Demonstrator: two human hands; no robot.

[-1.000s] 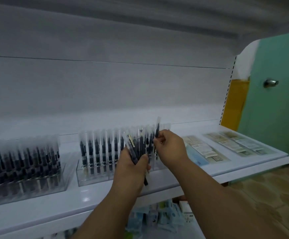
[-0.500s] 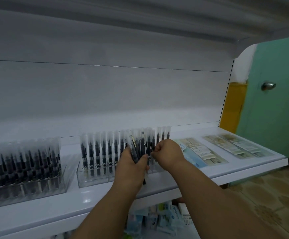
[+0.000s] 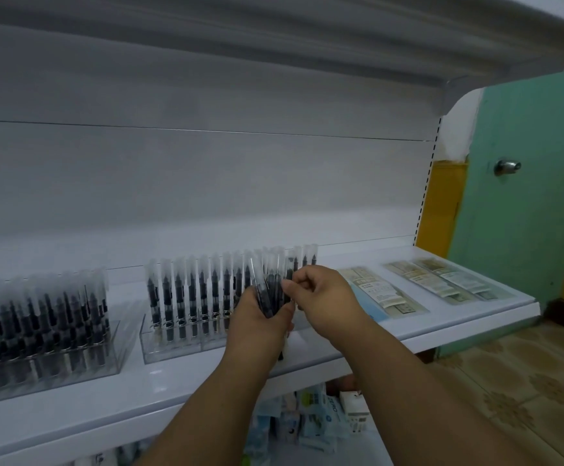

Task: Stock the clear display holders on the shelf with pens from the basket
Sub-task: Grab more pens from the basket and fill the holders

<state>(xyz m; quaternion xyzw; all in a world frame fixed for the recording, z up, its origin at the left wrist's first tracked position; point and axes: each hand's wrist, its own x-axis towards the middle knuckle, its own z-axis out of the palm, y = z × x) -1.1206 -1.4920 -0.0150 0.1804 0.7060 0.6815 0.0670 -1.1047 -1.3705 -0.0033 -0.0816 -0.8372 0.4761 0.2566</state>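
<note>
**A:** Several pens (image 3: 267,294) are bunched in my left hand (image 3: 257,327), fingers wrapped round them, long axis roughly upright and leaning a bit left. My right hand (image 3: 321,297) sits just beside the bunch on its right, fingertips (image 3: 289,285) pinched at the top of it. I can't tell if it's actually got one pen yet.

**B:** So where does the next one go?

**A:** Straight behind the hands, I reckon. The middle holder (image 3: 180,344) on the shelf (image 3: 391,327) has pens standing upright in rows. The right hand is nearer its right end, so I'd say that hand does the placing. Left holder (image 3: 45,358) looks full already. Basket's out of view.
</note>
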